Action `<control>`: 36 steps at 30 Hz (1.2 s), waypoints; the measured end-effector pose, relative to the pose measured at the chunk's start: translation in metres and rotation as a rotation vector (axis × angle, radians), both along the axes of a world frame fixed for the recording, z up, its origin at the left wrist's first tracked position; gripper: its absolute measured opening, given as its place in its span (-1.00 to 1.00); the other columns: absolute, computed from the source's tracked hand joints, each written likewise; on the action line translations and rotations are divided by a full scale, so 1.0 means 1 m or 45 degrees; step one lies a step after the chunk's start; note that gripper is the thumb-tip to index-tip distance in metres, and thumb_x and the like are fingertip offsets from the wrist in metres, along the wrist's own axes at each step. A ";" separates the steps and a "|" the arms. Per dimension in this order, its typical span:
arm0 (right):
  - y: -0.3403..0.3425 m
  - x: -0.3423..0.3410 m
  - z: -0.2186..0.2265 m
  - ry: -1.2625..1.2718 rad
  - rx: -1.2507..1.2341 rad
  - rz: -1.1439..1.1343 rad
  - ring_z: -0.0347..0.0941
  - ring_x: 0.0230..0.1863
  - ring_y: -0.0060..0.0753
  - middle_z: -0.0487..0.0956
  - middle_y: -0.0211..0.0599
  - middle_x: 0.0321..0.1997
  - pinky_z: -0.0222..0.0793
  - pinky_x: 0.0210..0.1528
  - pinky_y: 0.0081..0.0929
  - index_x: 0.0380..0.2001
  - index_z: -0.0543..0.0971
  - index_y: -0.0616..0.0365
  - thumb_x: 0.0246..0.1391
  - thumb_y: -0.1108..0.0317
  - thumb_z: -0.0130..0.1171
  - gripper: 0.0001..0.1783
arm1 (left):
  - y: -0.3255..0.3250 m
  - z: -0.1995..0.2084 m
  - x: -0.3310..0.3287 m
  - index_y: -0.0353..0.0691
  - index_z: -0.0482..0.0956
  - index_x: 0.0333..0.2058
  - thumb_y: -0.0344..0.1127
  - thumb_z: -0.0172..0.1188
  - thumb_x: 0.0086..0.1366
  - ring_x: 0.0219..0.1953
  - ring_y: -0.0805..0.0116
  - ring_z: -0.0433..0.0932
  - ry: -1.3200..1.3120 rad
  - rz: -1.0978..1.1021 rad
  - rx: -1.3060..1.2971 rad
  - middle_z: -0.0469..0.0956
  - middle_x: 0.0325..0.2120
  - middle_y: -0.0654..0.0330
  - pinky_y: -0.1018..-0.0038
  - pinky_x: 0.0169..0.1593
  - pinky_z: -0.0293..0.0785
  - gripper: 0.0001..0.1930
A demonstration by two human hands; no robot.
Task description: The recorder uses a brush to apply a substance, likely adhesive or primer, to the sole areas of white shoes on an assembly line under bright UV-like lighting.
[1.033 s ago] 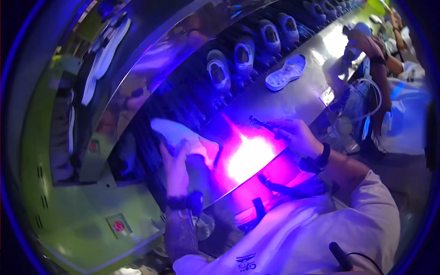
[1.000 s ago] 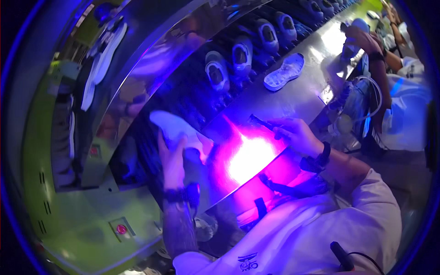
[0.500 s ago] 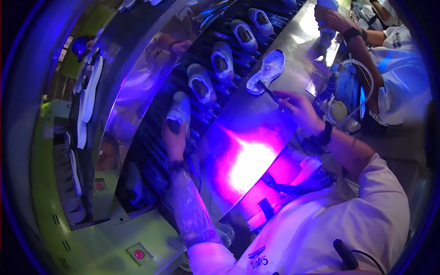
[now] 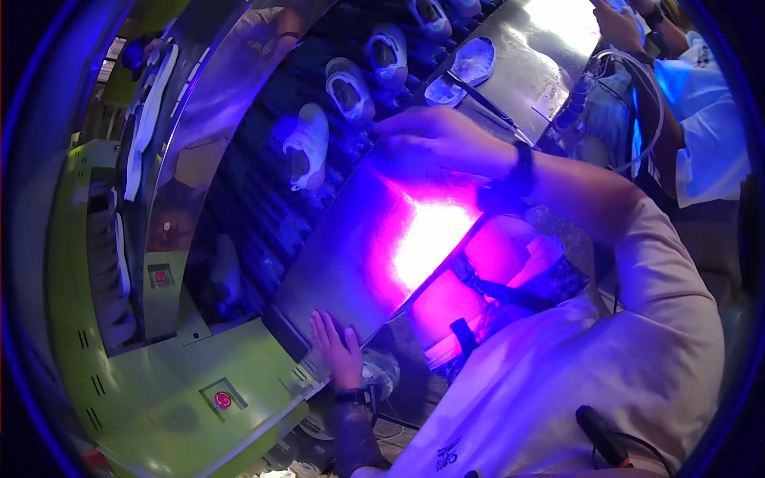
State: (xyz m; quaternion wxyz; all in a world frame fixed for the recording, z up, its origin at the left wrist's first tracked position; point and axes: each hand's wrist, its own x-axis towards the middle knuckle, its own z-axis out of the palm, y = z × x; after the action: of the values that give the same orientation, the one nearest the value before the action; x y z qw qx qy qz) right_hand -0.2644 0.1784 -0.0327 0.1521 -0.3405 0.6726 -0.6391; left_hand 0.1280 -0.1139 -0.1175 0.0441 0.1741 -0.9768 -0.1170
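Note:
My left hand [image 4: 339, 346] lies with its fingers spread at the near left corner of the metal table [image 4: 327, 279], holding nothing. Stretched across the table, my right hand [image 4: 434, 142] has its fingers toward the row of shoes; their tips are blurred and partly hidden, so any grip is unclear. Closest to it is a light sneaker [image 4: 349, 92] on the dark slatted conveyor [image 4: 263, 187]. Another light sneaker [image 4: 307, 151] stands to its left. Beyond my right hand, a pale shoe sole [image 4: 474, 62] rests on the table, with a thin dark-handled tool [image 4: 486, 103] lying across it.
More sneakers [image 4: 386, 56] stand farther along the conveyor. Bright purple light glows on the table's near edge. A green machine housing [image 4: 175, 414] with a red button [image 4: 222, 400] is at lower left. At upper right a co-worker's arm [image 4: 657, 111] shows beside a looped white hose [image 4: 657, 95].
My left hand has let go of the sneaker and moved back to the table's near corner. My right hand has left the thin tool on the sole and swung left toward the conveyor.

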 end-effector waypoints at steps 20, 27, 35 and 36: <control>-0.165 0.019 -0.098 -0.199 0.124 0.875 0.62 0.07 -0.36 0.72 -0.21 0.03 0.52 0.17 -0.28 0.12 0.63 0.21 0.43 0.14 0.10 -0.59 | 0.002 -0.004 -0.005 -0.45 0.28 0.34 -0.04 0.05 0.38 0.46 -0.29 0.15 0.001 0.035 -0.168 0.20 0.41 -0.27 -0.13 0.47 0.02 -0.29; -0.171 0.013 -0.096 -0.294 0.008 0.895 0.65 -0.17 -0.44 0.73 -0.27 -0.21 0.55 -0.06 -0.37 -0.09 0.68 0.27 0.39 0.14 0.15 -0.63 | 0.000 -0.002 -0.003 -0.45 0.23 0.34 -0.01 -0.02 0.42 0.44 -0.35 0.15 -0.033 0.034 -0.189 0.18 0.40 -0.29 -0.16 0.45 0.04 -0.30; -0.161 -0.009 -0.095 -1.414 -0.415 0.833 0.33 -0.50 -0.66 0.41 -0.56 -0.56 0.25 -0.40 -0.55 -0.53 0.51 0.09 0.41 0.15 0.16 -0.60 | 0.002 -0.001 -0.006 -0.42 0.16 0.38 -0.03 -0.04 0.44 0.46 -0.32 0.10 -0.091 0.034 -0.174 0.12 0.42 -0.29 -0.15 0.45 0.01 -0.30; -0.161 -0.007 -0.095 -1.405 -0.409 0.852 0.33 -0.50 -0.66 0.41 -0.56 -0.56 0.25 -0.40 -0.55 -0.53 0.51 0.09 0.41 0.15 0.16 -0.60 | 0.004 0.000 -0.005 -0.46 0.13 0.38 -0.07 -0.05 0.45 0.46 -0.32 0.08 -0.134 0.032 -0.176 0.09 0.42 -0.32 -0.13 0.46 0.00 -0.30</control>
State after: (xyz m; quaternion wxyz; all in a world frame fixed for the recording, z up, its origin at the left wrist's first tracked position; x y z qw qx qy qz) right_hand -0.2710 0.0173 -0.1281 0.6116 -0.1723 0.2507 -0.7303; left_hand 0.1225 -0.1095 -0.1177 0.0061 0.1887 -0.9812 -0.0397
